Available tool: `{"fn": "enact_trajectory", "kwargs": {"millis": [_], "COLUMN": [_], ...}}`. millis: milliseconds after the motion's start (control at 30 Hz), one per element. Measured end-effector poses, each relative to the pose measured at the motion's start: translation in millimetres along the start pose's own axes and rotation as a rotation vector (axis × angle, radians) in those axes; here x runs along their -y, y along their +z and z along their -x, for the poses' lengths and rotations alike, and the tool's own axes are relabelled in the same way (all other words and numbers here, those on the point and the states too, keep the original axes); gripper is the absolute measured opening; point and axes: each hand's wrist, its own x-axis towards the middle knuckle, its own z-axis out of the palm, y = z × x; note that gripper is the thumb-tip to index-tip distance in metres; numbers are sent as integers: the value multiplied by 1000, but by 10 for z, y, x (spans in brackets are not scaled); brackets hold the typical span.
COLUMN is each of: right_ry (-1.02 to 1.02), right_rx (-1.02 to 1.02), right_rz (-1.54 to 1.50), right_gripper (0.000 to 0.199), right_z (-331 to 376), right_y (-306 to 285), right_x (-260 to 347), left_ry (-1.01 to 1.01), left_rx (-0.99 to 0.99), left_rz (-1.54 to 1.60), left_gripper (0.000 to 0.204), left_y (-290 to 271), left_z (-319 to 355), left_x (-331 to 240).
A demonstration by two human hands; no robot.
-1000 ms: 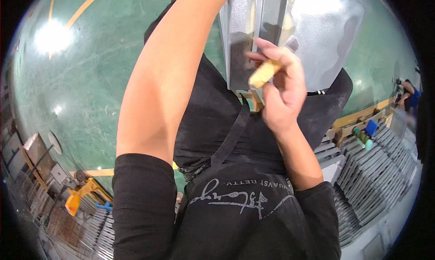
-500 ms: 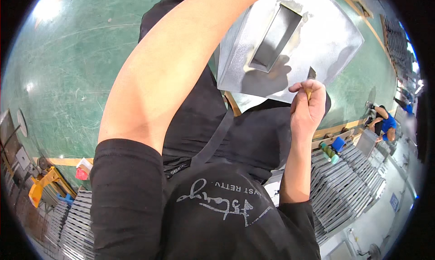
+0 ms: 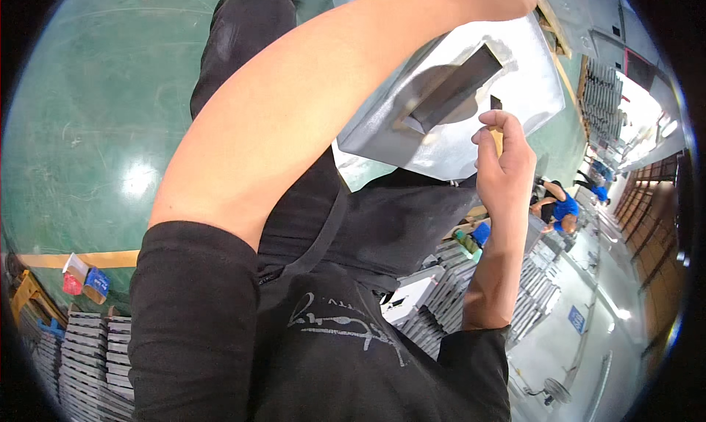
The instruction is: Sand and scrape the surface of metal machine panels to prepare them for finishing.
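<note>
In front of me is a light-grey metal housing [image 3: 526, 76] with a long rectangular slot [image 3: 460, 87] in its upper face. My right hand [image 3: 507, 154] is closed around a small scraper [image 3: 497, 139] with a yellowish handle, its short dark blade pointing up over the housing, to the right of the slot. My left arm reaches across the housing to its far side. There my left hand [image 3: 507, 1] has its fingers curled at the picture's top edge; whatever they hold is mostly cut off. Shadows fall over the slot.
Stacked grey metal parts stand at lower left [image 3: 88, 356] and right [image 3: 540, 290]. A person in blue [image 3: 565, 207] crouches at the right. A blue-and-brown box [image 3: 96, 284] sits by the yellow floor line [image 3: 110, 260]. A fan [image 3: 555, 390] is at lower right.
The view has turned, bringing more of the hall at the right into sight. My left hand now shows at the top. My right hand still holds the scraper beside the slot.
</note>
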Motion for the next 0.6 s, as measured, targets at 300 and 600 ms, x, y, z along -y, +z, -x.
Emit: {"fn": "enact_trajectory", "kwargs": {"millis": [300, 600], "right_ry": [-78, -100], "right_rx": [124, 380], "right_rz": [494, 595], "right_gripper": [18, 20], "right_z": [-494, -445], "right_y": [-277, -148], "right_x": [360, 513], "left_ry": [-72, -121], "left_rx": [90, 249], "left_rz": [283, 226], "left_gripper": [48, 43], "left_y": [-103, -115], "left_z": [-73, -50], "left_x": [97, 137]}}
